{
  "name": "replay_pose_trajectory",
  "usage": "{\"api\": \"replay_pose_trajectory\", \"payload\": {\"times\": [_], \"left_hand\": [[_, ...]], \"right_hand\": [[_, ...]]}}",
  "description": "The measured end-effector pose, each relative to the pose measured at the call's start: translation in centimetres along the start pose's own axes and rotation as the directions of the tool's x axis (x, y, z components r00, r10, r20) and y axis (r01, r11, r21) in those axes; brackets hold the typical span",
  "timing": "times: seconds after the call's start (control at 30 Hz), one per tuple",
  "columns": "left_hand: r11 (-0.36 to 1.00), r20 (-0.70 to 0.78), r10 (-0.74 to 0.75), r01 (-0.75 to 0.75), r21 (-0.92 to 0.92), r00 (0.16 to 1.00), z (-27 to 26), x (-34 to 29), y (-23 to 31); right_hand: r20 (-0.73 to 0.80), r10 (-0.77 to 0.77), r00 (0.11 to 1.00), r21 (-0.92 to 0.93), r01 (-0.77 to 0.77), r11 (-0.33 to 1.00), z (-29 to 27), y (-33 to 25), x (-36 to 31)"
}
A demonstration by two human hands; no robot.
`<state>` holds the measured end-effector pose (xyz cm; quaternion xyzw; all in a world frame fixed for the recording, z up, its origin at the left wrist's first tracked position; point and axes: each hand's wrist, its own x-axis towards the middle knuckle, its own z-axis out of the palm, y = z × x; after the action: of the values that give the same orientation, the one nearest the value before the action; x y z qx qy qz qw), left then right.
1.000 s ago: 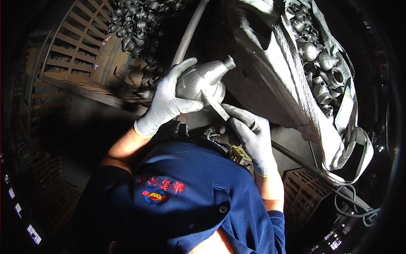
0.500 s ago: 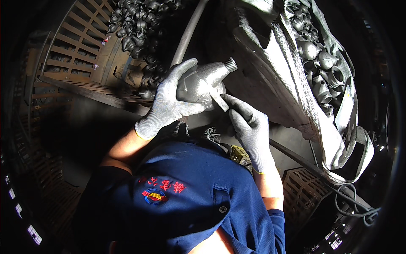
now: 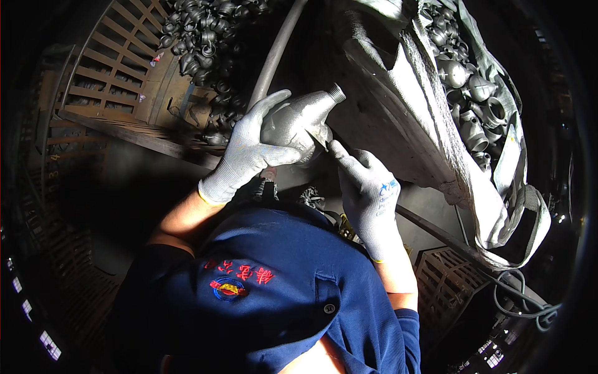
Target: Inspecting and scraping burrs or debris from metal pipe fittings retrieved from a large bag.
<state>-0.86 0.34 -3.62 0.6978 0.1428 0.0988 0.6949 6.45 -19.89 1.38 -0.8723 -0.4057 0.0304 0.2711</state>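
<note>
While the metal casting (image 3: pixel 289 124) sits mid-air at 12 o'clock of the view, the left hand (image 3: pixel 243 146) cups its belly from 8 o'clock, digits spread wide around it, firm hold. Right hand (image 3: pixel 366 187), at 4–5 o'clock of it, is closed to a pinch on a thin strip (image 3: pixel 318 141), seen nearly edge-on and against the casting's lower right side.

Edges: dark gap toward 3 o'clock, then the wall of the bulk bag (image 3: pixel 445 156); navy shirt (image 3: pixel 280 243) at 6 o'clock, with some space between; metal rod (image 3: pixel 278 53) close at 12, running down behind the left hand.

Materials: casting dull grey, grainy, rounded belly tapering to a ridged neck; gloves (image 3: pixel 386 234) pale knit, yellow-edged cuffs; bag woven, creased, with strap loops.

Long axis slants 8 to 2 o'clock, neck pointing to 2.

Further out: more grey castings (image 3: pixel 476 134) in the bag at 3 o'clock; slatted crate (image 3: pixel 106 96) at 10, dark heap of parts (image 3: pixel 208 37) by it at 10–11; coiled cable (image 3: pixel 545 316) at 4.
</note>
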Motion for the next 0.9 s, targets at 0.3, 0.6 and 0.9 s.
{"api": "replay_pose_trajectory", "payload": {"times": [0.3,0.6,0.9], "left_hand": [[0.976,0.033,-0.090,0.095,-0.195,0.995,0.2,0.1,0.1],[0.947,-0.040,0.219,-0.203,0.250,0.975,0.5,-0.3,-0.7],[0.998,-0.016,0.034,-0.033,0.058,0.999,0.2,-0.2,-0.2]], "right_hand": [[-0.045,0.018,0.999,0.137,-0.012,0.991,-0.1,0.3,-0.2],[-0.069,0.022,0.997,0.059,-0.018,0.998,0.0,0.8,0.1],[-0.015,0.077,0.997,0.136,-0.074,0.988,-0.2,0.8,0.0]]}}
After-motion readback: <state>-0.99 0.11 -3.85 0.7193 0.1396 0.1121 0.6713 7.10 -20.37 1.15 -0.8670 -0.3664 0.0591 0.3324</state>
